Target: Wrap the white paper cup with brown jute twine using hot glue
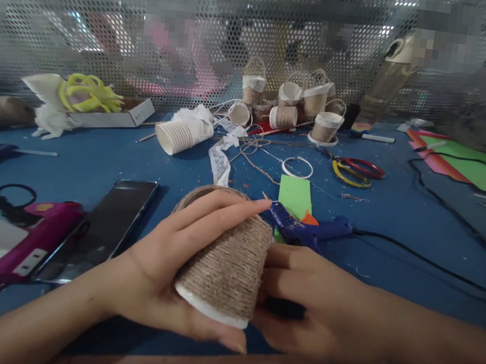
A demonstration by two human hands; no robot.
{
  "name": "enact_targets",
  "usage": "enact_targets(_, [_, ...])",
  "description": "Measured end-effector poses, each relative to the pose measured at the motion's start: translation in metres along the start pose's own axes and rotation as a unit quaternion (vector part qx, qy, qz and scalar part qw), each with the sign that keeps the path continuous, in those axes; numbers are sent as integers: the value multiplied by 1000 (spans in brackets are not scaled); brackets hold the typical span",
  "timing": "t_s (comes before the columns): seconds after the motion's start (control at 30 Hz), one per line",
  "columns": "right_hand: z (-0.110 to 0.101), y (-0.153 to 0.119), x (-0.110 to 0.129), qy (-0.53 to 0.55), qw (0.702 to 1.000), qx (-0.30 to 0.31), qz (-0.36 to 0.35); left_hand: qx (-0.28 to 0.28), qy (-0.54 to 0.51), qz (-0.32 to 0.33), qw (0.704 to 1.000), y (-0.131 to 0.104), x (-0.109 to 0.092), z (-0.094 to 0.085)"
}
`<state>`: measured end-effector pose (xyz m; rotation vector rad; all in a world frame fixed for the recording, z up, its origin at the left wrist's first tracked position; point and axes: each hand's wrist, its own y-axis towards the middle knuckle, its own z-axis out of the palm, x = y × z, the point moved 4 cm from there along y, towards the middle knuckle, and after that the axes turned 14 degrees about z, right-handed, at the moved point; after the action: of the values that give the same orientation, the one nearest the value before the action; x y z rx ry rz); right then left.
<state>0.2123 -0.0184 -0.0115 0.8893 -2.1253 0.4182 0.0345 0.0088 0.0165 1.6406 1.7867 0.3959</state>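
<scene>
A paper cup wrapped in brown jute twine (226,264) lies tilted near the table's front edge, its white rim towards me. My left hand (171,244) is closed around it, fingers over the top and thumb below the rim. My right hand (313,294) is closed at the cup's right side, the fingertips against it and partly hidden. More twine (205,192) shows behind the cup. Just beyond my right hand rests a blue glue gun (304,227), over a light green paper piece (295,195).
On the left are a phone (105,229) and a magenta glue gun (43,232). Farther back stand stacked paper cups (181,134), white lace (220,161), scissors (355,171) and several small twine-wrapped baskets (315,102). Coloured sheets (480,167) and black cables (430,265) lie right. A perforated metal screen (230,17) closes the back.
</scene>
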Motion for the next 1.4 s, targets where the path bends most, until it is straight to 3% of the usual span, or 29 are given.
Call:
enact_targets(0.43, [3, 0, -3, -53, 998, 15, 12, 43, 18, 5, 999, -5, -2, 4])
enact_targets(1.4, [6, 0, -7, -67, 997, 16, 23, 56, 41, 7, 998, -5, -4, 4])
